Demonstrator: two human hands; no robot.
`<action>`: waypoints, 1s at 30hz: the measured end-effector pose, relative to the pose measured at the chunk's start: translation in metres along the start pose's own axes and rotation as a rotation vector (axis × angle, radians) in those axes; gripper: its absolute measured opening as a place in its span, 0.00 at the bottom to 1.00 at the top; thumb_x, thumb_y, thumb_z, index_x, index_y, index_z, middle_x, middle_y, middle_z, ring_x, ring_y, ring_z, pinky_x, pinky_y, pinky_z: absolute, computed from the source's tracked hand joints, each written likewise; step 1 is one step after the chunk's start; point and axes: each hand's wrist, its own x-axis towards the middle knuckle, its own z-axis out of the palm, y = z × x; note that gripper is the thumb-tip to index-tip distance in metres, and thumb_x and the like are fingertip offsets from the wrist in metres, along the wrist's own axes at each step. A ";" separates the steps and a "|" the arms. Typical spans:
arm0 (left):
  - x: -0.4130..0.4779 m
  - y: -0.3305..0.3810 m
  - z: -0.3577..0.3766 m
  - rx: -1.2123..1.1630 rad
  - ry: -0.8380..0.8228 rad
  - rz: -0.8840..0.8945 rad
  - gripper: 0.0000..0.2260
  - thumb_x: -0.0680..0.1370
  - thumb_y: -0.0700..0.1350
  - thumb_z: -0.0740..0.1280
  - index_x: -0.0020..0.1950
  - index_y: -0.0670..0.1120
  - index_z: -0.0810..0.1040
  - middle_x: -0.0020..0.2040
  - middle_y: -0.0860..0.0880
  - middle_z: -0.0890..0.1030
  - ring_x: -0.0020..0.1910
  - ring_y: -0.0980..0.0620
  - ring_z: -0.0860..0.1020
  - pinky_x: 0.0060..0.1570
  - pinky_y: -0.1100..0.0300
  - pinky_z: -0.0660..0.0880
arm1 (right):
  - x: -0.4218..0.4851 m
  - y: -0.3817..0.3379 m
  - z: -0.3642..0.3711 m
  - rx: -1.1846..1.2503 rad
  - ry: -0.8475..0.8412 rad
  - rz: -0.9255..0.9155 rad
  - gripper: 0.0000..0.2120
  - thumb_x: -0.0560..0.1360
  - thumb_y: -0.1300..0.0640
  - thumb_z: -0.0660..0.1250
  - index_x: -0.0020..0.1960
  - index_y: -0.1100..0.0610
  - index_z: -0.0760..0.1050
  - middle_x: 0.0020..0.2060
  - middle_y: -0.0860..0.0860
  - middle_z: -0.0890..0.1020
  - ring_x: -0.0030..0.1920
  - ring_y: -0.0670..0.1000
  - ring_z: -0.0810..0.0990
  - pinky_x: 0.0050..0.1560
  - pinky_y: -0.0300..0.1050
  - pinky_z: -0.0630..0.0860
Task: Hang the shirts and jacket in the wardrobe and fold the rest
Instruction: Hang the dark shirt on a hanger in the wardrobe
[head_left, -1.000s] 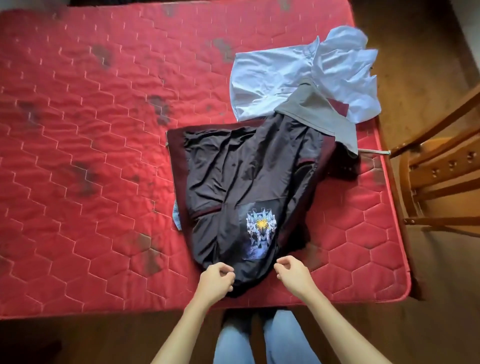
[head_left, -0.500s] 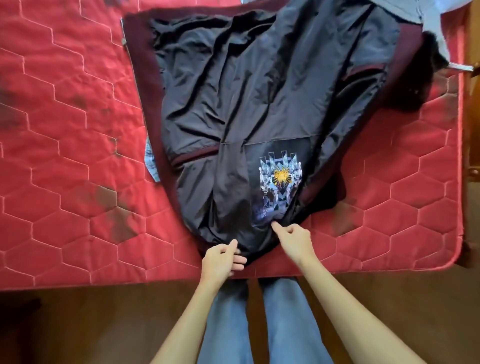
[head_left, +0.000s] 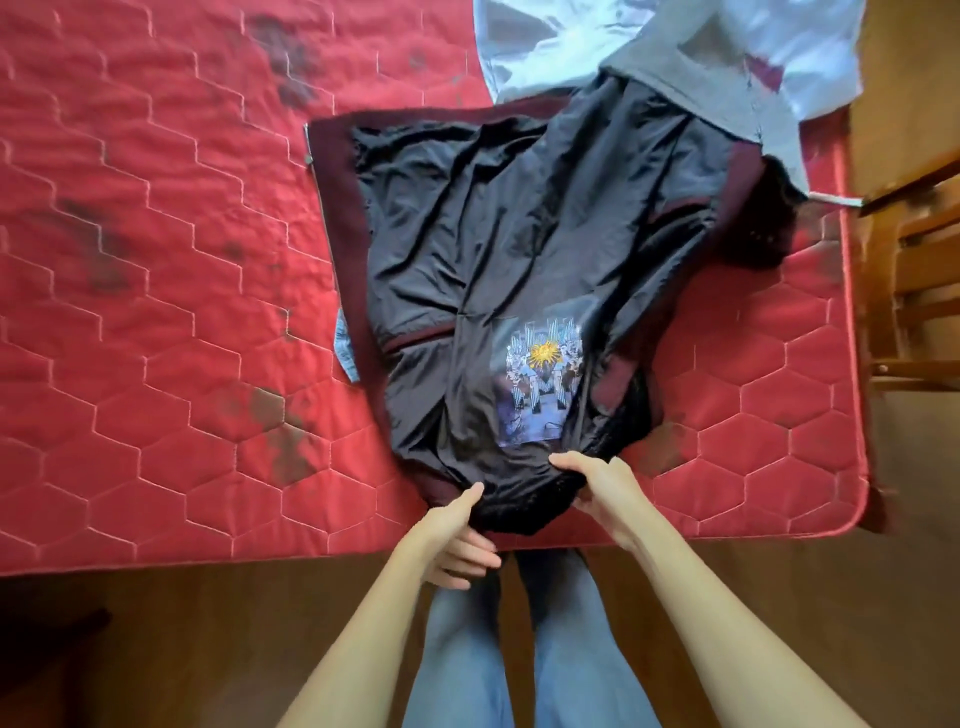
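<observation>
Two hands are on the near end of the jacket. It lies opened out, lining up, on the red quilted mattress, with its near end at the mattress edge closest to the person.

The left hand pinches the bunched dark edge, thumb on top and fingers curled underneath. The right hand wraps the same bunch from the other side, fingers curled over the cloth just below the printed patch. The bunch sits between the hands, and both touch it.

Handling, judged: soft, limp and fairly light. The shiny lining looks slippery and will likely slide and sag if lifted by the lining alone. The thicker maroon outer cloth at the shoulders is a better hold.

The far end is tucked under a grey garment, which lies over a light blue shirt. A wooden chair stands beside the mattress on the right.
</observation>
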 end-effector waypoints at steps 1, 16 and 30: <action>-0.010 0.002 0.002 -0.025 -0.037 0.005 0.39 0.74 0.74 0.55 0.59 0.41 0.80 0.49 0.44 0.87 0.52 0.47 0.84 0.51 0.53 0.80 | -0.014 -0.009 0.002 0.000 -0.022 -0.018 0.19 0.69 0.64 0.75 0.58 0.69 0.78 0.43 0.56 0.84 0.43 0.52 0.81 0.43 0.45 0.76; -0.240 0.096 0.041 -0.497 0.182 0.785 0.05 0.79 0.35 0.62 0.44 0.41 0.74 0.38 0.44 0.77 0.36 0.48 0.78 0.39 0.53 0.79 | -0.202 -0.152 0.013 0.115 -0.139 -0.332 0.24 0.66 0.60 0.77 0.58 0.65 0.73 0.39 0.56 0.74 0.32 0.49 0.70 0.33 0.40 0.72; -0.510 0.178 0.065 -0.298 0.692 1.663 0.01 0.74 0.37 0.67 0.45 0.42 0.76 0.37 0.47 0.76 0.34 0.53 0.73 0.33 0.66 0.73 | -0.371 -0.278 0.006 -0.320 -0.356 -0.628 0.23 0.81 0.39 0.59 0.50 0.58 0.80 0.34 0.52 0.83 0.31 0.48 0.77 0.32 0.38 0.71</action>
